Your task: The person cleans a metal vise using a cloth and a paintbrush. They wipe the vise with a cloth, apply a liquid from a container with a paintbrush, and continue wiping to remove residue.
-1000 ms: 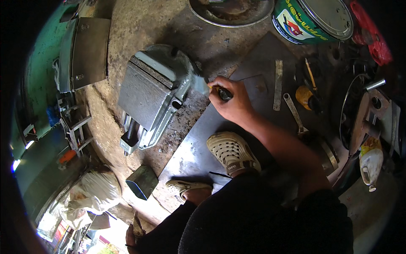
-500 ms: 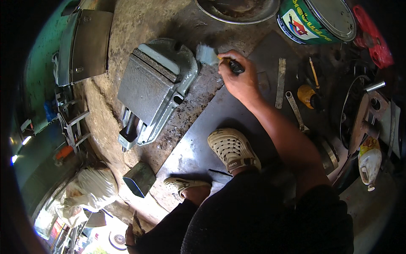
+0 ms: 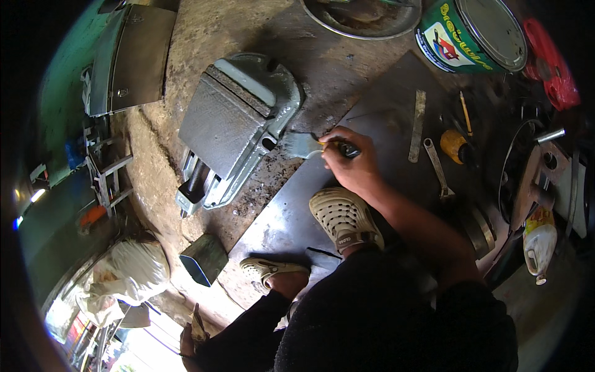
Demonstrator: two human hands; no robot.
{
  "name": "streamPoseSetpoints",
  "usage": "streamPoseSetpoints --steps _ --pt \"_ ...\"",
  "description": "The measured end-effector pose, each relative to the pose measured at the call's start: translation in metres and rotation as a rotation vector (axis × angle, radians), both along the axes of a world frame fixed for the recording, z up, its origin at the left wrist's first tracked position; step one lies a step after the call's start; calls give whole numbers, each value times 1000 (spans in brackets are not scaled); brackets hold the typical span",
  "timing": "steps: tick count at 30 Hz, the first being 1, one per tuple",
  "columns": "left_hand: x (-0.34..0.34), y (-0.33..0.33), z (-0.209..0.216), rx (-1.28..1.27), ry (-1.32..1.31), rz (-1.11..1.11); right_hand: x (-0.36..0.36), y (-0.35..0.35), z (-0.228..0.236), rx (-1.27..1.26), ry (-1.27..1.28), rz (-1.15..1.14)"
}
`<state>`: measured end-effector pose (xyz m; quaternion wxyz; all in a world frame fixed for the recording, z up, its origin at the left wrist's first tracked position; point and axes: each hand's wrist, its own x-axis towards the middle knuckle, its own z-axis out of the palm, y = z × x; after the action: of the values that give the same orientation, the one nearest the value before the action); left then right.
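My right hand is closed around the dark handle of a paintbrush. Its wide bristles are coated grey and point left, just beside the lower right flange of a bench vise. I cannot tell whether they touch it. The vise lies on the stained ground, its body covered in glossy grey and its screw showing at the near end. At the lower left, part of my left hand shows next to a thin brownish piece; its fingers are mostly hidden.
A metal sheet lies under my clogs. On the right are a flat metal strip, a wrench, a yellow bottle and a white bottle. A green paint can and round pan stand beyond; a square tube sits near left.
My right hand and the brush have moved nearer to me, from beside the vise's far end to beside its lower right flange. The view has shifted slightly.
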<state>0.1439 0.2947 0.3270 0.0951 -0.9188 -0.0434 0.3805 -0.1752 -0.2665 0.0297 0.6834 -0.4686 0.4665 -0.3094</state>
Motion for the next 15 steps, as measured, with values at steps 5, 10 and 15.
streamPoseSetpoints --steps 5,10,15 --pt "-4 19 0 -15 -10 8 -11 -7 2 -81 21 -101" --pt "4 48 -5 -101 -25 -9 -30 1 17 161 -63 -34" --pt "5 38 1 -96 3 -418 -37 16 34 185 -110 29"
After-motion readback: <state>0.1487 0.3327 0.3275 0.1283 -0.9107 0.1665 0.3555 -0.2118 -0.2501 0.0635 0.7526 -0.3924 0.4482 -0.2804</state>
